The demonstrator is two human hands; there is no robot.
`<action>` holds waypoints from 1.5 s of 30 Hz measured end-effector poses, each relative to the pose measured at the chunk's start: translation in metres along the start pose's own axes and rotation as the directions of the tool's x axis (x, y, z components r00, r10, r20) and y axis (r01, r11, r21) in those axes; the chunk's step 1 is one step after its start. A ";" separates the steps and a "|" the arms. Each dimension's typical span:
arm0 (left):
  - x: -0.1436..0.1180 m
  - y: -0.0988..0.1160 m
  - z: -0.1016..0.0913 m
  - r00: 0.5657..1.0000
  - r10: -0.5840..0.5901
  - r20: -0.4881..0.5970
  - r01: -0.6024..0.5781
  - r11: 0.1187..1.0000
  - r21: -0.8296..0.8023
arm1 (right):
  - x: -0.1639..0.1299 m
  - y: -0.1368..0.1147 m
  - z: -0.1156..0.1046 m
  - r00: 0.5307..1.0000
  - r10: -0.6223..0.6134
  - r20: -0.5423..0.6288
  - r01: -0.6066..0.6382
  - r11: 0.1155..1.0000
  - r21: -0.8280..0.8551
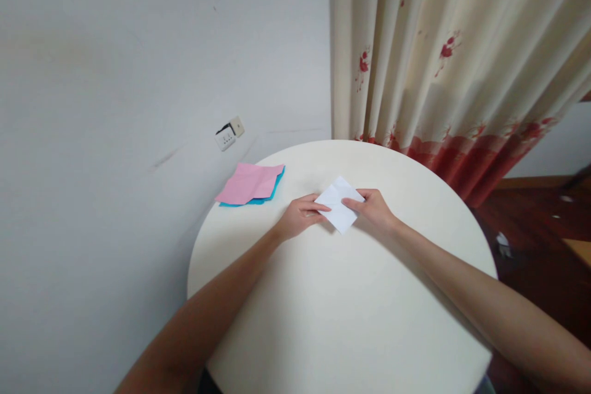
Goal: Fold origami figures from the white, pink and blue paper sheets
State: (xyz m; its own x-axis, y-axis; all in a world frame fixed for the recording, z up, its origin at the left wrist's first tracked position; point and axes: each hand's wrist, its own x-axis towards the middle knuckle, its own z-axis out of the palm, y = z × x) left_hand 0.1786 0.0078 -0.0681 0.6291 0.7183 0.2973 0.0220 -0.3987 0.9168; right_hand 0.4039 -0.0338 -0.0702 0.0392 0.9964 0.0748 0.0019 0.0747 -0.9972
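— While both hands press on it, how far along would you say that small white folded sheet of paper [338, 209] is?

— Partly folded, I'd judge. It lies flat on the table, turned like a diamond, with a crease visible near its upper corner, so at least one fold is in. No finished figure shows, so most of the shaping looks left to do.

— And the hands themselves?

— The left hand [301, 217] is loosely curled, fingers pinning the paper's left edge against the tabletop. The right hand [373, 208] does likewise at the right edge, its forefinger stretched over the sheet. Neither lifts the paper; they pinch and hold it down (whether a thumb sits under an edge, I cannot tell).

— What is the paper like?

— Thin, matte, crisp at the edges, slightly raised at the far tip.

— Further out?

— The round cream-white table [351, 320] is smooth and faintly glossy. Near its left rim, well apart from the hands, lies a pink sheet of paper [249, 183], creased, resting on a blue sheet of paper [273, 194] that peeks from beneath. Beyond is a plain grey wall with a small white socket [226, 138], and a cream curtain with red flowers [443, 61] hanging in soft pleats.
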 end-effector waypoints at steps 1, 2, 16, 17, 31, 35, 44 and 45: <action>0.000 0.001 0.001 1.000 -0.007 0.003 0.007 1.000 0.006 | 0.000 0.000 0.000 1.000 0.005 0.003 -0.005 1.000 0.003; -0.001 0.003 0.002 1.000 -0.013 0.004 0.013 1.000 0.010 | -0.001 0.000 0.000 1.000 0.010 0.005 -0.010 1.000 0.006; -0.001 0.001 0.005 1.000 -0.011 -0.022 0.013 0.996 0.093 | -0.002 -0.001 0.002 1.000 0.025 -0.009 -0.025 0.999 0.022; -0.001 0.001 0.006 0.999 -0.008 -0.032 0.011 0.995 0.095 | -0.001 0.000 0.002 1.000 0.024 -0.003 -0.024 0.999 0.022; 0.000 0.000 0.000 0.999 -0.010 -0.047 0.013 0.998 0.061 | -0.001 0.000 0.003 0.998 0.066 0.009 -0.067 0.997 0.044; 0.000 0.002 -0.003 1.000 0.022 0.000 -0.022 0.990 0.139 | 0.000 0.000 0.003 0.997 0.073 0.007 -0.073 0.996 0.055; -0.001 -0.004 -0.005 0.989 0.147 0.024 -0.149 0.969 0.195 | 0.002 0.006 0.003 0.999 0.035 -0.002 -0.035 0.999 0.019; -0.001 -0.004 -0.004 0.990 0.139 0.022 -0.141 0.974 0.180 | 0.002 0.007 0.004 0.999 0.033 0.004 -0.033 0.999 0.025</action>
State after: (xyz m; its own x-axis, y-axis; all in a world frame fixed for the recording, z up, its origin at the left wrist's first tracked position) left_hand 0.1748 0.0113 -0.0710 0.6432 0.6431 0.4157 0.0728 -0.5918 0.8028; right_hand 0.4004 -0.0313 -0.0769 0.0351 0.9985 0.0418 -0.0240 0.0427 -0.9988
